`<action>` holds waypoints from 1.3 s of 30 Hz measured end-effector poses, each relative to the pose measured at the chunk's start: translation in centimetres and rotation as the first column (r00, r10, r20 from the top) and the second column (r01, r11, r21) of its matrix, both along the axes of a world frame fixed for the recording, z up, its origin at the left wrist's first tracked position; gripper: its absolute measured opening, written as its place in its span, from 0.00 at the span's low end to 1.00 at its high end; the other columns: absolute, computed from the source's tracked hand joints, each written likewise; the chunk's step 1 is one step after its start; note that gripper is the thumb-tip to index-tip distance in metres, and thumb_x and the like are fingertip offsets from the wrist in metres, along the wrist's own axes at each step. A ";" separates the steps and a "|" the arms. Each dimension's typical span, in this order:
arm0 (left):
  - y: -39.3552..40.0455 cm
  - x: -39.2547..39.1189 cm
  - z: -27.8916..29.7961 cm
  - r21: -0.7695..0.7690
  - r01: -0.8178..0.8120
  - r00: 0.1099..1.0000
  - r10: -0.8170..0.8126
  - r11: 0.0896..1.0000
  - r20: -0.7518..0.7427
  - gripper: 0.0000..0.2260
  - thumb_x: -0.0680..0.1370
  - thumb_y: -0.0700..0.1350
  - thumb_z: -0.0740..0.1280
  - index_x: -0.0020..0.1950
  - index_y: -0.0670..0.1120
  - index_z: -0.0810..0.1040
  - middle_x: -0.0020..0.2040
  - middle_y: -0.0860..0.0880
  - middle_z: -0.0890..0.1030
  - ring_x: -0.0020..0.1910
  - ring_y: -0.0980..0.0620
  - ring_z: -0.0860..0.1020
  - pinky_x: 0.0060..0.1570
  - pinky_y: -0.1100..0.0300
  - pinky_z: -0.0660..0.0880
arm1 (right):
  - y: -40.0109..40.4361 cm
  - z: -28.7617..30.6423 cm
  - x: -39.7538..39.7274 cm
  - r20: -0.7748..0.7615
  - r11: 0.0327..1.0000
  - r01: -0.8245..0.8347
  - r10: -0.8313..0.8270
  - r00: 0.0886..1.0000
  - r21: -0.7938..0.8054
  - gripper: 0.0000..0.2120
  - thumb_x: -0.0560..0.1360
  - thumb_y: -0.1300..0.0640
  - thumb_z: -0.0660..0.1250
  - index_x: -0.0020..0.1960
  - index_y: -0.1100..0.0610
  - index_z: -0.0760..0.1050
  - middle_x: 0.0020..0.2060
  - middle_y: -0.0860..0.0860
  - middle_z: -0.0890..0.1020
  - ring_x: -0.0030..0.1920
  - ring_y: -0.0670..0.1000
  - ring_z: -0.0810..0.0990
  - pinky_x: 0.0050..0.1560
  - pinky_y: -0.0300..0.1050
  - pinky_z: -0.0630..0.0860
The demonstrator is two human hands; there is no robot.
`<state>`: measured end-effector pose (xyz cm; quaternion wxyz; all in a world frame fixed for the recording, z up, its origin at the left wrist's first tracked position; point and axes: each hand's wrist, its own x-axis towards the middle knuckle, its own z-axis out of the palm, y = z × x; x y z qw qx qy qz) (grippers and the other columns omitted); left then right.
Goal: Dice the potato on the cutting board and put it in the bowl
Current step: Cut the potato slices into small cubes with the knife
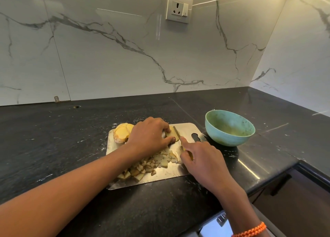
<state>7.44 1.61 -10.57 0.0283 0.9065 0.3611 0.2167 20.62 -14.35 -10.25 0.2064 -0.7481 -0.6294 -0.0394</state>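
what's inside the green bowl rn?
The green bowl shows no potato cubes on its visible inner wall, only a yellowish smear; the near rim hides its bottom. The diced pieces lie on the cutting board.

You are looking through a single head-worn camera, so no second view is sharing the scene. It is facing forward and down from above the near edge of the counter (71, 147), sitting close over the cutting board (185, 129) in the middle. Both forearms are entering from the near edge. The wide lens is bending the marble wall (107, 58) at the far side and taking in the corner at the right.
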 end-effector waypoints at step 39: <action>-0.1 -0.2 0.1 0.003 0.023 1.000 -0.023 1.000 0.003 0.19 0.79 0.68 0.67 0.61 0.56 0.83 0.65 0.57 0.81 0.64 0.55 0.76 0.59 0.53 0.78 | 1.2 0.2 -0.8 -0.085 0.991 0.073 -0.064 0.994 0.109 0.22 0.82 0.51 0.59 0.76 0.46 0.71 0.32 0.44 0.75 0.32 0.46 0.73 0.31 0.40 0.62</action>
